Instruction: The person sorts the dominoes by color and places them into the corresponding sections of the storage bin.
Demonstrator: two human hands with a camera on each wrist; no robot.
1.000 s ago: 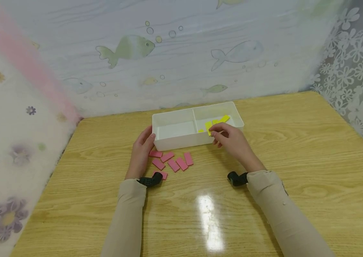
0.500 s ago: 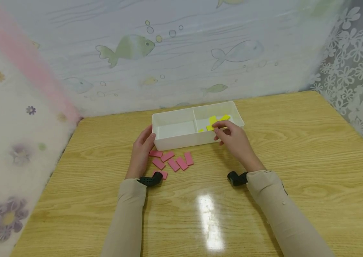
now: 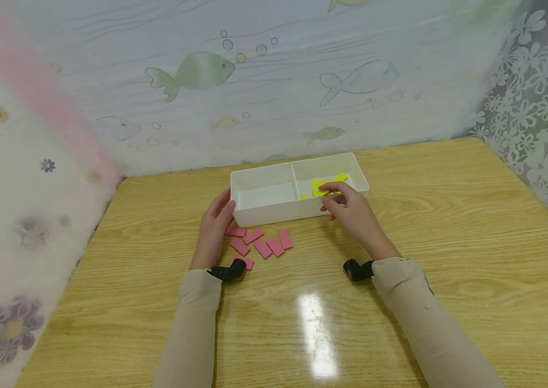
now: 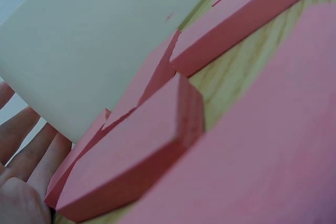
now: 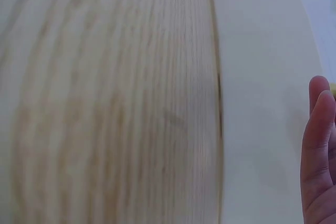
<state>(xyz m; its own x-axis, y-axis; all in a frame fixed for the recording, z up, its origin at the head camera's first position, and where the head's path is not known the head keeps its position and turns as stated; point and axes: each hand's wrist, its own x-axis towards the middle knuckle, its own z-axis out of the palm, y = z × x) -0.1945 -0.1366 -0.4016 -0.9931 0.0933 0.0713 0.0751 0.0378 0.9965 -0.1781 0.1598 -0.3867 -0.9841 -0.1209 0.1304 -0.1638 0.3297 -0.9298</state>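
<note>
A white two-compartment box [image 3: 276, 211] stands before me. My left hand [image 3: 213, 226] rests along its left end, thumb at the near corner; in the left wrist view its fingers lie fairly straight beside the wall. At the right compartment my right hand [image 3: 354, 214] reaches over the near wall, index finger over the yellow tiles [image 3: 319, 187] and thumb lower, apart from it. No tile shows pinched between them, and the other fingertips are partly hidden. Several yellow tiles lie in that compartment, some overlapping. Several pink tiles [image 3: 262, 248] lie loose before the box, close to my left hand.
The wooden table [image 3: 429, 226] extends around the box. Behind it rises a wall [image 3: 274, 81] painted with fish, and a flowered wall [image 3: 16, 226] borders the left side. One pink tile [image 3: 247, 264] sits partly under the left wrist camera [image 3: 227, 271].
The yellow tile my right hand held upright at the near wall has gone down among the others in the right compartment. My left hand, the box and the pink tiles stay put.
</note>
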